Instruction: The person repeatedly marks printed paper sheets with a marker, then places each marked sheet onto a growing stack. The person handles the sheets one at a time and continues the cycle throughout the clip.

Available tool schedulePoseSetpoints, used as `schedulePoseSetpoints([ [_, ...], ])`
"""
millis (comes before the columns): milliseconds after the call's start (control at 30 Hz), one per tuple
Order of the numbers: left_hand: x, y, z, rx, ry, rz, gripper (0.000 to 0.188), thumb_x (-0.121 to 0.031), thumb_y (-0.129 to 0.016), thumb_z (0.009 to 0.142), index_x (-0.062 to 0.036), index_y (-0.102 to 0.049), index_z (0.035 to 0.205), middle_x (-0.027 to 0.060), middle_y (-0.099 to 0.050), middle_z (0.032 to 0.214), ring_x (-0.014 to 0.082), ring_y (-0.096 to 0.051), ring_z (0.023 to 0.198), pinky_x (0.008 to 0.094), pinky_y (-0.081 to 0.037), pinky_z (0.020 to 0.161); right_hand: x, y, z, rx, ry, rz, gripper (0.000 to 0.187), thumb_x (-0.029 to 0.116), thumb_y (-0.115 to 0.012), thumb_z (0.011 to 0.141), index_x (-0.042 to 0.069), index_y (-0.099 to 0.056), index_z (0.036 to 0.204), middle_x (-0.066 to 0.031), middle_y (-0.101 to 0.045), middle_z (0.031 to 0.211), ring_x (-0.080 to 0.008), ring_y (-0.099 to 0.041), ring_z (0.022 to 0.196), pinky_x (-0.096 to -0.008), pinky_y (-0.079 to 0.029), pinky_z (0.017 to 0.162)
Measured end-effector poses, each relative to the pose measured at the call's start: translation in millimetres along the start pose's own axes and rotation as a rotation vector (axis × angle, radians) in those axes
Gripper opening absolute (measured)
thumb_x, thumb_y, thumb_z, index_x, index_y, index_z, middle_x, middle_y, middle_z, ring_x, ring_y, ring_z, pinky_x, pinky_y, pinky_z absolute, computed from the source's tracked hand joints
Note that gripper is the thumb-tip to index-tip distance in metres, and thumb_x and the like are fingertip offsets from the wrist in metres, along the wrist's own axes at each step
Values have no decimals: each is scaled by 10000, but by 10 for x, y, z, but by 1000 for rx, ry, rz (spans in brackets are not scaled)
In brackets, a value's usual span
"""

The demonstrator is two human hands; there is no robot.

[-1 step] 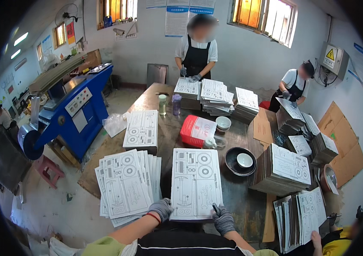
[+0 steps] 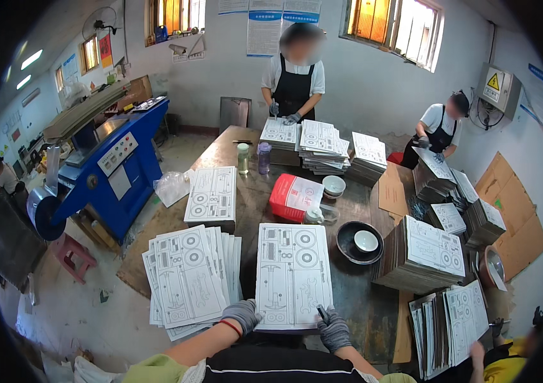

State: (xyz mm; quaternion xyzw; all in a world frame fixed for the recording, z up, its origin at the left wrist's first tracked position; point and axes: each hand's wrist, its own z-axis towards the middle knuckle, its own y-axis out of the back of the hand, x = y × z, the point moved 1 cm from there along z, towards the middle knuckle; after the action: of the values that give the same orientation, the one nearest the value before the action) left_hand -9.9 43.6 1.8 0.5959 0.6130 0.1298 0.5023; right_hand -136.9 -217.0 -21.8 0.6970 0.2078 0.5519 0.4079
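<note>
A white board printed with line drawings of tools and discs (image 2: 294,271) tops the stack in front of me. My left hand (image 2: 242,314), in a grey striped glove, lies at its lower left corner, fingers curled at the edge. My right hand (image 2: 334,332), gloved alike, is closed around a short, dark, pen-like tool (image 2: 321,311) at the lower right corner; the tool's tip is too small to make out. Left of this stack lies a fanned pile of the same printed boards (image 2: 188,274). Behind that pile stands a neat stack (image 2: 211,195).
On the table (image 2: 351,287) stand a dark basin with a white bowl (image 2: 366,240), a red-and-white bag (image 2: 294,198) and two bottles (image 2: 264,157). Tall board stacks (image 2: 418,249) line the right. Co-workers (image 2: 294,86) work across and at right. A blue machine (image 2: 115,163) stands left.
My left hand has shifted slightly right, further onto the board's corner. My right hand keeps its place with the dark tool. At the lower right, a co-worker's hand has moved slightly.
</note>
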Motion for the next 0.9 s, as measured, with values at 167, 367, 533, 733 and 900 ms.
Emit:
schedulePoseSetpoints([
  [167,-127,259,-196,-67,6,208,495,-413,-604,818,1,-580,1087,187,-646,1043,346,-615,979,413,-490,851,273,31,-33,81,-29,71,366,215,-599,794,-13,-595,1080,-269,-566,1146,-386,-516,1140,-425,-418,962],
  [367,-59,50,-12,-124,-38,-850,378,-165,-720,806,23,-573,1099,111,-661,987,178,-621,857,273,-497,799,-116,-272,-36,47,-100,371,446,251,-622,794,-5,-577,1157,-275,-549,1193,-380,-506,1167,-425,-410,980],
  [533,77,-22,77,-121,-114,-1070,401,-98,-688,839,13,-539,1194,103,-630,1069,174,-579,950,310,-478,863,90,-77,-101,-7,12,151,481,235,-593,816,0,-540,1232,-262,-572,1173,-378,-561,1091,-406,-440,939],
  [733,2310,219,51,-836,-152,-643,622,-5,-577,835,-6,-304,1394,130,-455,1342,243,-486,1174,346,-444,983,94,34,50,104,-35,198,444,265,-601,847,36,-570,1226,-244,-624,1082,-350,-617,991,-371,-479,852],
  [900,3198,495,-1030,-755,80,-919,406,-77,-675,782,-10,-565,1167,117,-625,1125,241,-584,1017,336,-475,891,178,207,130,269,-134,243,389,233,-593,852,118,-594,1223,-174,-642,1096,-287,-627,992,-357,-484,861],
])
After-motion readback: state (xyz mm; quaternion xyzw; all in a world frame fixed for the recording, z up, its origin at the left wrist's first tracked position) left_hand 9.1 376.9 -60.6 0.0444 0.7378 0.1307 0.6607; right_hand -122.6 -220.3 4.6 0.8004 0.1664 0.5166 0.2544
